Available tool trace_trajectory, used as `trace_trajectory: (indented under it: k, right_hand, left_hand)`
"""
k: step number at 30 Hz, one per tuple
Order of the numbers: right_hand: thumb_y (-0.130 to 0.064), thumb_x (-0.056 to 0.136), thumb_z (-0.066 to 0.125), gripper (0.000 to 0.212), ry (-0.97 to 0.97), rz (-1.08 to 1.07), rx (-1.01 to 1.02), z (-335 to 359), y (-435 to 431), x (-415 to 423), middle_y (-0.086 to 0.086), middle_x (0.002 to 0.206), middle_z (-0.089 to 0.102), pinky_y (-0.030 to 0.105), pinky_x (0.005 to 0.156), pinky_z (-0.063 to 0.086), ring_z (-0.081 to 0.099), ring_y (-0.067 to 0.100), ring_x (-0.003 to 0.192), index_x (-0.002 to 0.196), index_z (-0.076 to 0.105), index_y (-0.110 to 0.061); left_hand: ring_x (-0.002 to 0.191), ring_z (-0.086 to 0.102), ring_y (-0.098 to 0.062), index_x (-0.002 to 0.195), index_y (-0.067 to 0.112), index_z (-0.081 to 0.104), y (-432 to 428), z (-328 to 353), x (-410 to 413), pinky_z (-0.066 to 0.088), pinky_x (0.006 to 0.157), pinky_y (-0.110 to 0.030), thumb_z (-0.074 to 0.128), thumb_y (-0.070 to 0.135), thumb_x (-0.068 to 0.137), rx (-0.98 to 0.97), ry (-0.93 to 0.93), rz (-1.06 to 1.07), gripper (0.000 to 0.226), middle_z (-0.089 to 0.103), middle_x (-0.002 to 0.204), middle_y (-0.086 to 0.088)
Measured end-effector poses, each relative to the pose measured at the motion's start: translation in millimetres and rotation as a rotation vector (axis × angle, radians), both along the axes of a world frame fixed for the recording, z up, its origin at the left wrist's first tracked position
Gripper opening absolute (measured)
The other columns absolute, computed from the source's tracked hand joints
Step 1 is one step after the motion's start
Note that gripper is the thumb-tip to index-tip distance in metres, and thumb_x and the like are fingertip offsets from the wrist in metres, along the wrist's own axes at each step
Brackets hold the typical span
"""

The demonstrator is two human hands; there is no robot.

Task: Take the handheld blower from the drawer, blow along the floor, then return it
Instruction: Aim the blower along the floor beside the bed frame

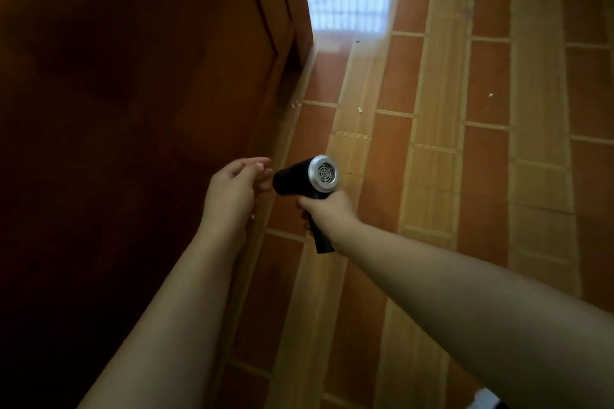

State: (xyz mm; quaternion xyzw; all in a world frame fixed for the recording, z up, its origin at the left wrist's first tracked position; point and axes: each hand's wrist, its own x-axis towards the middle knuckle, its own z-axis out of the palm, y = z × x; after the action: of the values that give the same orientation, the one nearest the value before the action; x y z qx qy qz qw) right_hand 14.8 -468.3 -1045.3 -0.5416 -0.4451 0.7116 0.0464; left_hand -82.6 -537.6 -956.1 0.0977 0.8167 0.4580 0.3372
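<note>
The right hand [327, 209] is wrapped tight round the grip of the blower [305, 181], fingers fully closed on it, w/ the butt of the grip poking out below the fist toward the person. The blower's barrel runs roughly level, left-right: silver grilled intake end faces the camera and right, dark nozzle end points left toward the brown wooden panel [133, 109] (door or cabinet front, can't tell which).

The left hand [237, 184] sits just beside the nozzle end, half open, fingers loosely curled, holding nothing; fingertips look close to or barely touching the nozzle, can't say which. So the right hand has the tool and the left is nearest the outlet.

Blower: small, pistol-shaped, matte black body, shiny metal ring round a mesh grille at the back.

It's held up over the tiled floor [432, 159], near the panel's base. A few pale crumbs [358, 109] lie further ahead on the tiles, prob. the target, so the nozzle needs tilting down and forward.
</note>
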Motion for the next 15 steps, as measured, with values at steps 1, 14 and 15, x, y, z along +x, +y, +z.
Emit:
trace_trajectory:
  k: [1, 14, 15]
  right_hand:
    - [-0.009, 0.080, 0.069, 0.009, 0.004, 0.016, -0.006, -11.8, -0.5, -4.9, 0.007, 0.067, 0.062, 0.035, 0.060, 0.053, 0.060, 0.019, 0.057, 0.083, 0.061, -0.009]
    - [-0.007, 0.082, 0.068, 0.007, 0.061, 0.155, -0.022, -43.9, -13.1, -32.4, 0.010, 0.069, 0.060, 0.027, 0.049, 0.047, 0.055, 0.019, 0.053, 0.081, 0.062, -0.008]
    - [-0.006, 0.081, 0.069, 0.012, 0.059, 0.176, -0.011, -45.8, -13.9, -35.0, 0.009, 0.067, 0.060, 0.027, 0.048, 0.047, 0.055, 0.018, 0.052, 0.076, 0.060, -0.012]
  left_hand:
    - [0.080, 0.066, -0.009, 0.100, 0.022, 0.068, 1.0, -11.5, -3.7, 0.050, 0.072, -0.030, 0.049, 0.019, 0.094, -0.006, 0.004, -0.002, 0.021, 0.071, 0.095, 0.001]
    - [0.079, 0.061, -0.011, 0.095, 0.021, 0.067, 9.2, -20.2, -16.8, 0.046, 0.065, -0.024, 0.050, 0.015, 0.093, 0.053, 0.029, -0.016, 0.019, 0.069, 0.090, 0.002]
    - [0.079, 0.061, -0.012, 0.094, 0.022, 0.067, 9.8, -18.7, -18.4, 0.046, 0.067, -0.024, 0.050, 0.015, 0.092, 0.054, 0.033, -0.012, 0.019, 0.069, 0.090, 0.002]
